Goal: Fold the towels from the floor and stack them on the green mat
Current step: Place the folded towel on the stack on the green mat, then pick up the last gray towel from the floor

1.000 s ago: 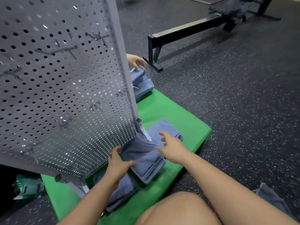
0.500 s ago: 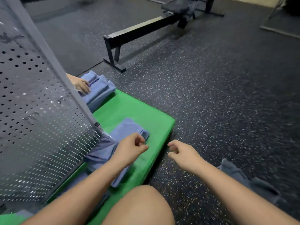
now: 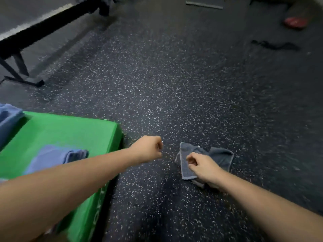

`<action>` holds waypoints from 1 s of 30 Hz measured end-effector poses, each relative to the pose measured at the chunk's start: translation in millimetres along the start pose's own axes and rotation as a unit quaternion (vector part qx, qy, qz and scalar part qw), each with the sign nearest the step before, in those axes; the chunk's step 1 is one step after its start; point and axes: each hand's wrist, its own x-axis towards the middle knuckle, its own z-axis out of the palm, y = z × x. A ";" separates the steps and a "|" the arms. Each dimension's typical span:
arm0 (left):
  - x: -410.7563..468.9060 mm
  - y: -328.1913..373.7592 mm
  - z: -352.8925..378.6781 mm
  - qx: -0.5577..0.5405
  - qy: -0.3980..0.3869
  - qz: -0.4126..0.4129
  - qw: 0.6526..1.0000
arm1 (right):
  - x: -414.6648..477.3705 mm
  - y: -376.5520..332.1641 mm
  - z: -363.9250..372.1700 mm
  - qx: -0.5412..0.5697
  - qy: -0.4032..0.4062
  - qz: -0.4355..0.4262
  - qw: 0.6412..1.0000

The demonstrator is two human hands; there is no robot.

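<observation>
Two surfaces fill the view: a dark rubber floor (image 3: 174, 84) flecked with pale specks, and at lower left a thick green mat (image 3: 70, 130) lying on it, one corner pointing toward the middle of the room. Farther back on the left stands a black metal frame (image 3: 35, 27) on a flat foot. A grey pad (image 3: 204, 4) lies at the top edge. To the far right there is a blurred red object (image 3: 295, 22), with a black strap-like piece (image 3: 274, 45) on the floor near it.

Just right of the mat's corner, on the floor, lies a crumpled grey-blue towel (image 3: 218, 158). It is bunched, and its longer spread runs left to right across the view. A pale-edged flap on its left side runs away from the person, one corner pointing to the far side. The right hand (image 3: 204, 168) is over the towel's middle, its fingers (image 3: 192, 158) curled in toward the thumb; I cannot tell whether they pinch the cloth or only hover. The left hand (image 3: 148, 149) is above bare floor between mat and towel, its fingers curled into a loose fist around nothing.

On the mat lies a folded blue towel (image 3: 52, 159), its long axis running from near left to far right, folded end toward the mat's corner. A pile of blue towels (image 3: 8, 117) sits at the mat's far edge; I cannot tell whether it is on the mat or beside it.
</observation>
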 end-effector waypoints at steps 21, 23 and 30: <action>137.1 44.9 276.5 0.190 -0.142 0.047 0.970 | 15.6 252.3 83.4 -0.063 -0.079 0.123 0.987; 141.5 40.6 284.9 0.163 -0.097 0.043 0.981 | 16.1 265.5 86.1 -0.065 -0.070 0.143 0.985; 157.8 32.1 296.6 0.143 -0.013 0.042 0.989 | 23.8 279.0 102.4 -0.051 -0.028 0.148 0.987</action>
